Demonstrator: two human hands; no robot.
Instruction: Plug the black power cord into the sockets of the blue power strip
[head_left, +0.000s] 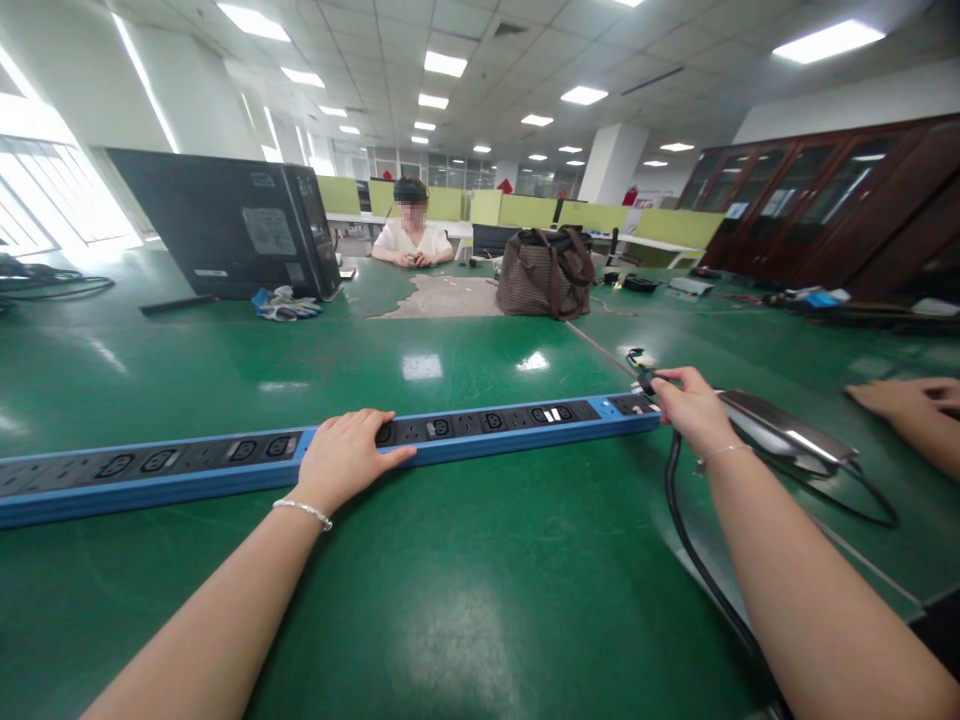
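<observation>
A long blue power strip (487,437) with black sockets lies across the green table, running out of view at the left. My left hand (347,455) grips it near the middle, with fingers over the top and thumb along the front side. At the strip's right end, my right hand (691,408) pinches a black plug (646,382), partly hidden by the fingers. I cannot tell whether the plug sits in a socket. A thick black cable (686,545) hangs from below my right hand and runs down towards me.
A metallic device (784,432) with a thin cord lies right of my right hand. Another person's hands (904,400) rest at the far right. Behind are a black computer case (225,220), gloves (286,304), a brown bag (544,272) and a seated person (412,235).
</observation>
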